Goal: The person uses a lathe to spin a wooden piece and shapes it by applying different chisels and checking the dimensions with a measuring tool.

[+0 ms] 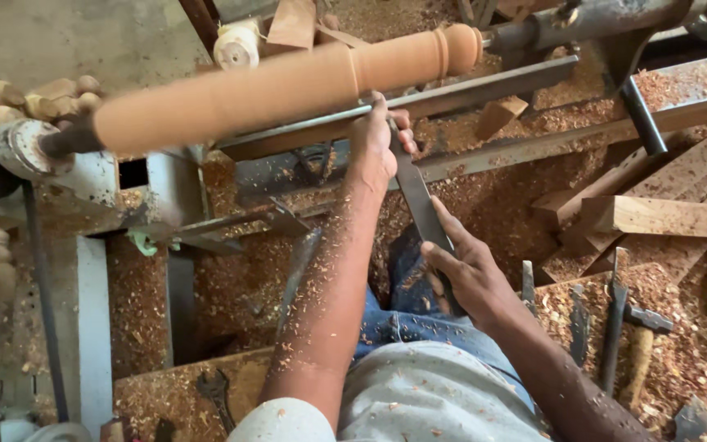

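Note:
A long round wooden spindle [272, 86] is mounted on a lathe and looks blurred, with turned rings near its right end. A flat steel chisel [419, 200] runs from my lap up to the metal tool rest [452, 94] under the spindle. My left hand [376, 147] presses the chisel's blade end down on the rest, right below the wood. My right hand [468, 274] grips the chisel lower down, near its handle. Wood chips cling to my left forearm.
Sawdust covers the lathe bed [525, 147] and floor. Wooden blocks and planks [656, 213] lie at right. Several chisels and a hammer [628, 327] rest at lower right. A wrench [216, 393] lies on a board at lower left. Finished turned pieces [26, 102] sit at far left.

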